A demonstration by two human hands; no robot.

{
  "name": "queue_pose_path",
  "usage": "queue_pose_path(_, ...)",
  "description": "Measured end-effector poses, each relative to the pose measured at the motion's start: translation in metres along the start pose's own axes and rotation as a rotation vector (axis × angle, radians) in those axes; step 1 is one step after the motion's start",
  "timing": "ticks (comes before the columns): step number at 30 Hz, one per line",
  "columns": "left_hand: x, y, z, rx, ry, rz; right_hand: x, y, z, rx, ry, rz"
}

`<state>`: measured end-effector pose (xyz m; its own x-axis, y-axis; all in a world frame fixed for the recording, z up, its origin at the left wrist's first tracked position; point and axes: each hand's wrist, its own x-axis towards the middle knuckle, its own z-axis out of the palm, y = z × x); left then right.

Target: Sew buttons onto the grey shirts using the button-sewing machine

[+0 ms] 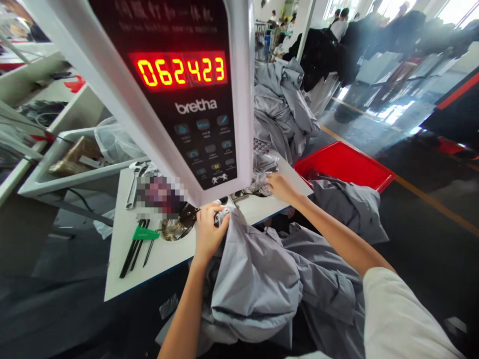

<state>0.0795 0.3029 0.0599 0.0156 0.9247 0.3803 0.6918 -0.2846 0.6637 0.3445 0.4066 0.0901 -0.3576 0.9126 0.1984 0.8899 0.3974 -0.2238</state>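
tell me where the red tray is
In the head view, the red tray is on the right, past the right end of the white table, with grey cloth over its near edge.

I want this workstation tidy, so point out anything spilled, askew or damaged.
Grey cloth hangs over the near side of the red tray rather than lying fully inside, which looks untidy. Crumpled clear plastic sits loose on the white tabletop by the right hand, looking like stray wrapping. No damage shows.
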Motion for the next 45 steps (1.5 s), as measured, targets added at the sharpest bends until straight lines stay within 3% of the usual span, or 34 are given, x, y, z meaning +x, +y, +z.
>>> queue_pose_path(10,0.001,-0.005,0.002,-0.003,-0.004,0.03,-0.001,-0.004,-0.001,0.043,0.103,0.039)
queue_pose_path(23,0.0,-0.002,0.001,0.004,0.003,0.045,-0.021,0.016,-0.013,0.657,0.214,0.185)
queue_pose_path(36,0.0,0.0,0.0,-0.017,0.002,0.028,-0.002,0.001,0.0,0.401,0.113,0.148)
queue_pose_path(45,0.0,0.001,0.0,-0.022,0.001,0.011,-0.032,-0.014,-0.024,0.89,0.274,0.406)
